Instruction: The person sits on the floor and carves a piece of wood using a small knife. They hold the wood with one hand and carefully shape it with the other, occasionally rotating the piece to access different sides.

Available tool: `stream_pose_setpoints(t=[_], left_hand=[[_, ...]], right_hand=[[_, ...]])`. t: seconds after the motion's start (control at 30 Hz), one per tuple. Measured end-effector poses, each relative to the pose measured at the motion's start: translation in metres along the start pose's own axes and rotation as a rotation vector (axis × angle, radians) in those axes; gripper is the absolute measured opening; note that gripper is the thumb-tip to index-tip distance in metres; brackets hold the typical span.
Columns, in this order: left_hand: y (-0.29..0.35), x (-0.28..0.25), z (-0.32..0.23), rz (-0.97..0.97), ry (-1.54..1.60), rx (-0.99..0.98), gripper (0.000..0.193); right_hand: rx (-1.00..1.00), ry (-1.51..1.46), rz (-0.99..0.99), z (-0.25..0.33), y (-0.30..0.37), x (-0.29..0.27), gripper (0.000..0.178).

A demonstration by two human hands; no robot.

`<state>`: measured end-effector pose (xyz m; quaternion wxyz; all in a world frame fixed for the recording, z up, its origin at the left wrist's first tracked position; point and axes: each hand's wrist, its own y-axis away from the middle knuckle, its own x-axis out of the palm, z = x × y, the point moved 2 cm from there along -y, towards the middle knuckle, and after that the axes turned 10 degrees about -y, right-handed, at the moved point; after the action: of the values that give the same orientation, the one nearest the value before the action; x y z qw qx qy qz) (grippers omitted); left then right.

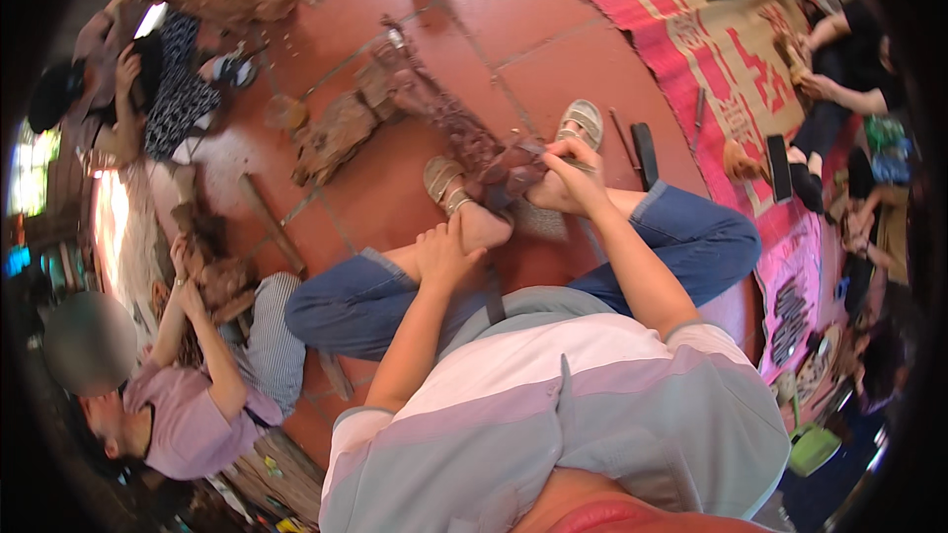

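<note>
A long, reddish-brown carved piece of wood (464, 133) lies on the floor, its near end between my sandalled feet. My right hand (576, 166) is at that near end, fingers pinched together. A thin greyish edge shows at the fingertips, too small to name. My left hand (446, 255) lies on my left lower leg just above the ankle, fingers stretched out, holding nothing. Beside the carving's far part is a rough brown block of wood (341, 133).
Right of my right foot lie a thin stick (624, 138) and a dark flat bar (644, 153). A red and tan mat (716, 69) spreads at right, with people working. A wooden bar (272, 222) lies at left, near a person in a lilac shirt (193, 415).
</note>
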<state>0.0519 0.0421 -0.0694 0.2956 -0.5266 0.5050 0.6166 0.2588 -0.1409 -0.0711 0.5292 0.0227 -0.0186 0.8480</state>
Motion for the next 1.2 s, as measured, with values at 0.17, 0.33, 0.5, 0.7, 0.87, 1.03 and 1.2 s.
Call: stream_pose_setpoints(t=[0.17, 0.33, 0.5, 0.7, 0.87, 1.03, 1.2], left_hand=[[-0.033, 0.017, 0.008, -0.2, 0.545, -0.056, 0.095], [-0.044, 0.015, -0.012, -0.228, 0.238, 0.169, 0.095], [-0.05, 0.019, -0.017, -0.265, 0.203, 0.18, 0.086], [-0.049, 0.02, -0.013, -0.303, 0.193, 0.144, 0.076], [-0.055, 0.025, -0.019, -0.352, 0.189, 0.168, 0.066], [-0.048, 0.027, -0.009, -0.357, 0.241, 0.054, 0.055], [-0.053, 0.022, -0.014, -0.349, 0.269, 0.106, 0.06]], right_hand=[[-0.16, 0.269, 0.146, -0.023, -0.008, 0.01, 0.017], [0.336, -0.054, 0.073, -0.04, 0.012, 0.001, 0.014], [-0.131, 0.249, 0.074, -0.029, -0.007, 0.009, 0.013], [-0.399, 0.372, 0.12, -0.017, 0.0, 0.003, 0.02], [0.425, -0.298, 0.141, -0.145, -0.011, -0.009, 0.017], [0.066, -0.221, 0.024, -0.042, -0.001, 0.01, 0.019], [0.684, -0.764, -0.009, -0.103, 0.007, 0.003, 0.012]])
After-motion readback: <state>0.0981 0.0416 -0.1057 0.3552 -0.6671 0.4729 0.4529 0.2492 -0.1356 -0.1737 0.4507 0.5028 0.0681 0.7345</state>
